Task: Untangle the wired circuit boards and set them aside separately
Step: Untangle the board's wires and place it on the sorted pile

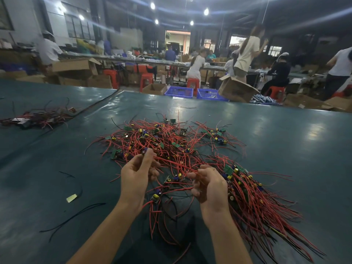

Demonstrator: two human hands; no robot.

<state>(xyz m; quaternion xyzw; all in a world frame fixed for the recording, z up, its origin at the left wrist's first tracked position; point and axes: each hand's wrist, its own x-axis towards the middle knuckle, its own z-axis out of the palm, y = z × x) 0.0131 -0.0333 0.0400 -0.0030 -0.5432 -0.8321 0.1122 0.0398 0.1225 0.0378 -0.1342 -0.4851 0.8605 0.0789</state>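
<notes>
snarling the circuit boards (pixel 228 169), red wires (pixel 253 204)

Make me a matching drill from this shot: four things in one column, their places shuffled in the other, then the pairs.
1. left hand
2. yellow slip
3. blue crates
4. smaller wire pile

A. beyond the far edge of the table
B. at the table's far left
C. flat on the table, left of the left forearm
D. above the big tangle, pinching a red wire

Pairs: 1-D; 2-C; 3-A; 4-B
</notes>
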